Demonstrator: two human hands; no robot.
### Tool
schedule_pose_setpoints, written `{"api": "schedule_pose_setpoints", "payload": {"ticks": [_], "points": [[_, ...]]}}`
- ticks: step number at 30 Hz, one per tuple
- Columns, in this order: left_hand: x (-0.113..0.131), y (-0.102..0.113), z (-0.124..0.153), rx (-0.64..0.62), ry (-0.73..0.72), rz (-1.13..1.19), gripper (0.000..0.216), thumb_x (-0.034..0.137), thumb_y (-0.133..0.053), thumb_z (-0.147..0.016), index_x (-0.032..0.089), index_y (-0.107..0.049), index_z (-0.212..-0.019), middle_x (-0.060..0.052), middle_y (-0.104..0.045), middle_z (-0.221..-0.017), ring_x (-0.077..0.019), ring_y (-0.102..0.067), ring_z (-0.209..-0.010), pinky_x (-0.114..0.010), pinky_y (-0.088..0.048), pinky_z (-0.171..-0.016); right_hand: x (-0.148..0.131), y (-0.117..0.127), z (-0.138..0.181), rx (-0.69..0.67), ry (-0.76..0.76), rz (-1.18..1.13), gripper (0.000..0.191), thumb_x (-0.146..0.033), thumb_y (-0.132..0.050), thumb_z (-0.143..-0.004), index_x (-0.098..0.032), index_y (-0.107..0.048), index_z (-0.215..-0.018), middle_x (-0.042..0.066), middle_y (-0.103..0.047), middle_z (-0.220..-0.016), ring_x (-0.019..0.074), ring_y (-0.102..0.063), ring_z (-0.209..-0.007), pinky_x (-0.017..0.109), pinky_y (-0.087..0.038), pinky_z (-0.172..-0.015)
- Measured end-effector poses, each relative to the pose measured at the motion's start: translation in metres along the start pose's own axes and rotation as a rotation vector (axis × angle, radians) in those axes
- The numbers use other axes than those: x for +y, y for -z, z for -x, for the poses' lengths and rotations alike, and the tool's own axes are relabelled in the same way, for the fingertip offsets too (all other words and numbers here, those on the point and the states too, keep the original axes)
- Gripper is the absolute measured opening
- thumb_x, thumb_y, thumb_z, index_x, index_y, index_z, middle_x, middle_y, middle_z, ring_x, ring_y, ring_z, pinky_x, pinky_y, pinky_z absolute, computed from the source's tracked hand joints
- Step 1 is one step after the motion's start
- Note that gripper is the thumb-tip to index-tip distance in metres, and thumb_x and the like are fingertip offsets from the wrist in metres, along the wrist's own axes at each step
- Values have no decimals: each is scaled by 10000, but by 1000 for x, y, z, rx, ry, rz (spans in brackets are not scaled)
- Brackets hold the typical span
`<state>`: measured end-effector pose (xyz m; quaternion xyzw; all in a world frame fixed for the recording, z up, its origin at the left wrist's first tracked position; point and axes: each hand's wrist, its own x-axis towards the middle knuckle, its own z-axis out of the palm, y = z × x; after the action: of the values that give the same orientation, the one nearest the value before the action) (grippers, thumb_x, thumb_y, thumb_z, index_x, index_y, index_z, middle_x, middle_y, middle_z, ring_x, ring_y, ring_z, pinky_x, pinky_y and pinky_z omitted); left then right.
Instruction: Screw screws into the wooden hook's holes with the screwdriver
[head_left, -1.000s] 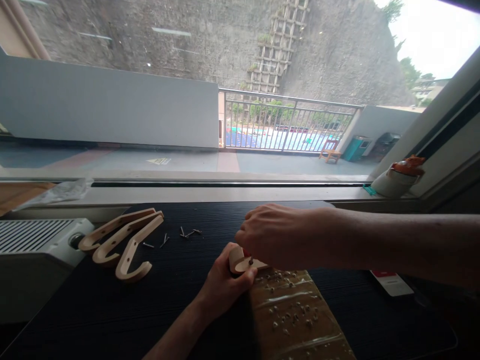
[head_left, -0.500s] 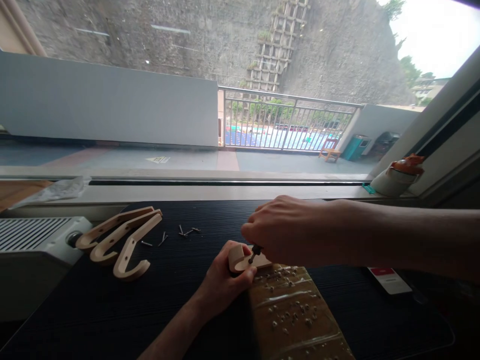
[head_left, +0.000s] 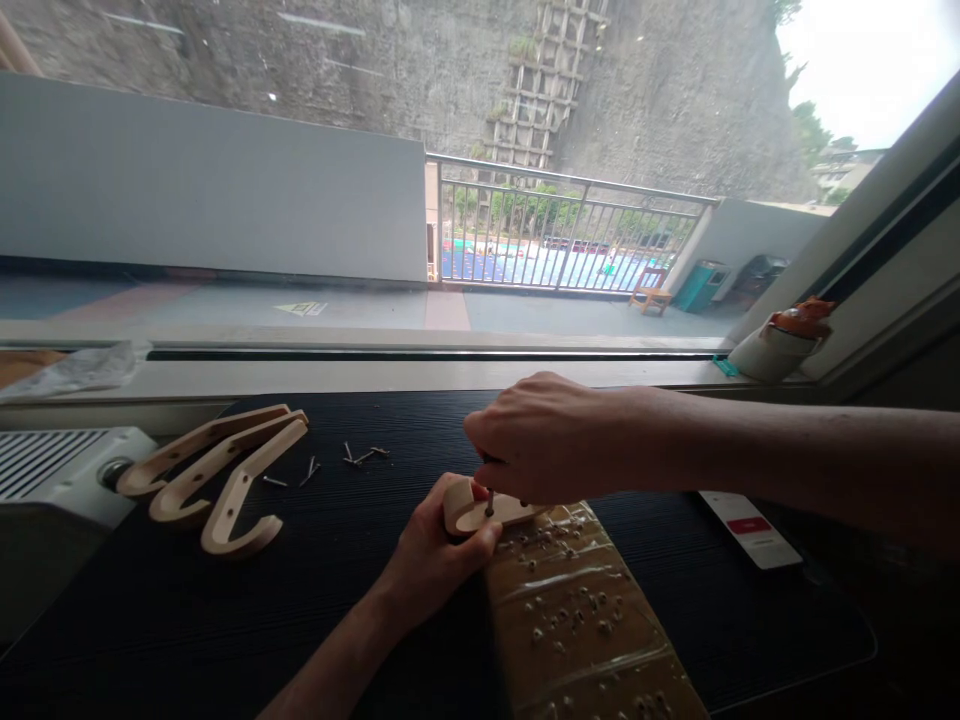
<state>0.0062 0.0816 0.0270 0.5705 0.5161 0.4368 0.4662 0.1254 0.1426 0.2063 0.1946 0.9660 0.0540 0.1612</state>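
Note:
My left hand (head_left: 442, 545) grips the curved end of a pale wooden hook (head_left: 514, 513), fingers behind it and thumb along its near side. The hook lies at the far end of a brown, tape-wrapped block (head_left: 592, 640) pitted with many holes. Above it, my right hand (head_left: 536, 440) is closed round a screwdriver (head_left: 490, 497); its handle is mostly hidden by the fingers. The screwdriver's shaft points down, nearly upright, with its tip at a hole in the hook. Whether a screw sits under the tip, I cannot tell.
Three more wooden hooks (head_left: 238, 510) lie at the left of the black table (head_left: 360, 640), near a white radiator (head_left: 75, 470). Several loose screws (head_left: 364, 455) are scattered beside them. A phone (head_left: 750, 530) lies on the right, and a pot (head_left: 776, 345) stands on the windowsill.
The screwdriver has gone from slanted to nearly upright, its tip now at the hook's hole. My right hand has shifted slightly left. The whole view has drifted a little; my left hand keeps its hold.

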Motion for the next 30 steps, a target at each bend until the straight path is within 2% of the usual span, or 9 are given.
{"api": "schedule_pose_setpoints", "payload": {"ticks": [4, 8, 12, 16, 20, 22, 24, 27, 30], "points": [[3, 0, 0, -6, -38, 16, 197, 220, -584, -744, 177, -484, -908, 30, -511, -759, -105, -433, -659, -205, -383, -606, -2, 4, 5, 16, 12, 3, 173, -264, -480, -809, -120, -574, -797, 12, -528, -585, 113, -428, -494, 252, -232, -469], [1, -1, 1, -1, 5, 0, 151, 238, -590, -742, 172, -490, -835, 29, -517, -722, -105, -437, -644, -198, -381, -577, -4, 3, 11, 48, 187, -35, 54, -129, -543, -753, -133, -548, -807, 23, -567, -728, 121, -469, -639, 245, -281, -526], [-3, -1, 1, 2, 52, 6, 159, 267, -591, -747, 173, -480, -813, 22, -528, -734, -115, -464, -666, -200, -390, -579, 2, -5, 13, 26, 270, -53, 86, -54, -517, -772, -139, -532, -774, 15, -564, -727, 116, -472, -668, 243, -310, -574], [0, -2, 1, -1, 56, 24, 182, 261, -584, -752, 181, -476, -876, 32, -510, -742, -109, -450, -651, -204, -386, -586, 4, -13, 10, 46, 184, -91, 20, -131, -508, -810, -136, -526, -816, 3, -550, -670, 113, -467, -593, 240, -293, -524], [6, -1, 0, -3, 12, -3, 171, 213, -570, -747, 187, -472, -884, 44, -470, -743, -98, -411, -628, -203, -368, -581, 3, -17, 2, 30, -155, -139, 188, -278, -440, -854, -150, -567, -801, 22, -578, -634, 127, -487, -542, 247, -256, -487], [9, -1, 0, 6, -10, -38, 149, 192, -566, -738, 189, -475, -856, 46, -455, -746, -97, -403, -629, -202, -362, -583, 3, -16, 1, 58, -254, -154, 237, -330, -434, -843, -158, -588, -790, 35, -601, -647, 140, -504, -558, 251, -255, -491], [11, -1, 0, 13, -30, -65, 140, 175, -566, -727, 191, -476, -832, 44, -451, -752, -99, -404, -637, -201, -362, -590, 6, -14, 4, 60, -239, -163, 244, -351, -446, -825, -162, -596, -788, 33, -598, -640, 139, -494, -558, 251, -257, -496], [12, -1, 1, 15, -44, -69, 153, 166, -565, -719, 196, -465, -830, 40, -455, -764, -103, -407, -645, -201, -367, -594, 12, -9, 14, 59, -127, -255, 193, -338, -467, -805, -188, -587, -812, 1, -576, -641, 111, -450, -544, 233, -259, -493], [9, -2, 1, 26, -53, -62, 163, 155, -559, -717, 202, -457, -835, 35, -448, -773, -109, -412, -652, -205, -377, -593, 16, -6, 25, 146, -85, -317, 142, -314, -473, -813, -214, -573, -829, -24, -558, -652, 92, -429, -549, 217, -252, -491]]}}
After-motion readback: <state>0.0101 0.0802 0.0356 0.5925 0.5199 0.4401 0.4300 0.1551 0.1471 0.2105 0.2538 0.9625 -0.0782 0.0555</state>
